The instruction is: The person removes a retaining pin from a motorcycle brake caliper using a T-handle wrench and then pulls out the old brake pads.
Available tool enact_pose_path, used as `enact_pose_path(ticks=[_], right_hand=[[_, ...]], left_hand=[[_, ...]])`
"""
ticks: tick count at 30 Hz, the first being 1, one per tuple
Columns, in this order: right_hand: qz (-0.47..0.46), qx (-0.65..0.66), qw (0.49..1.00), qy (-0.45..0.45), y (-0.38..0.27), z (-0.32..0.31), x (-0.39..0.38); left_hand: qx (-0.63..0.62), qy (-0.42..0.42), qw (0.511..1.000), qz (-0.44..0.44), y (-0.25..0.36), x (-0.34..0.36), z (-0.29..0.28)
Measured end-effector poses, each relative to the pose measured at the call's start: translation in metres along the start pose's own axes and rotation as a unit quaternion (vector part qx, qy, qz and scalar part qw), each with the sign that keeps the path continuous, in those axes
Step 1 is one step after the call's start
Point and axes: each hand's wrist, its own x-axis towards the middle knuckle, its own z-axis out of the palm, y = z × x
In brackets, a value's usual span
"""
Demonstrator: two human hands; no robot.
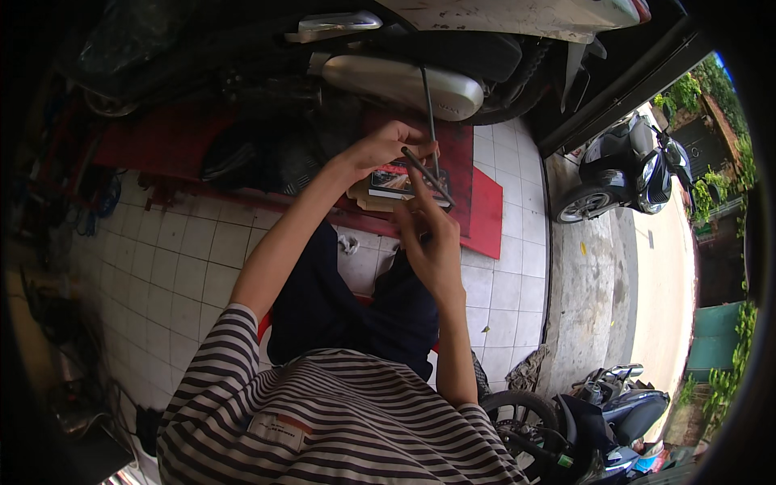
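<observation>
A dark T-handle wrench has its long shaft reaching up to the upper edge of the silver side cover on a motorbike. Its crossbar slants toward me, just above my right hand. My left hand is closed around the shaft near the crossbar, thumb side hidden. My right hand is just below, its index finger stretched up against the crossbar and its other fingers loosely bent and apart. Where the wrench's far tip meets the motorbike is too dark to make out. Under the hands lies a small printed box on tan cardboard.
The motorbike stands over a red metal platform on a white tiled floor. A crumpled white scrap lies near my feet. One scooter is parked outside at right; another motorbike stands close behind at lower right.
</observation>
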Motion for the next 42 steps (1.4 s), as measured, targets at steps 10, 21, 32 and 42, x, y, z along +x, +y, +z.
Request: enact_pose_path(ticks=[10,21,32,42], right_hand=[[0.061,0.113,0.988,-0.083,-0.014,0.03,-0.009],[0.137,0.286,0.943,0.1,-0.011,-0.002,-0.012],[0.18,0.225,0.958,-0.011,0.002,0.026,-0.024],[0.123,0.184,0.97,-0.096,-0.022,0.028,-0.013]], left_hand=[[0.042,-0.003,0.999,0.01,-0.007,0.007,-0.012],[0.038,-0.002,0.999,0.01,0.002,0.008,-0.009],[-0.011,-0.006,1.0,-0.004,0.001,0.015,-0.01],[-0.033,0.017,0.999,0.004,-0.004,0.016,-0.014]])
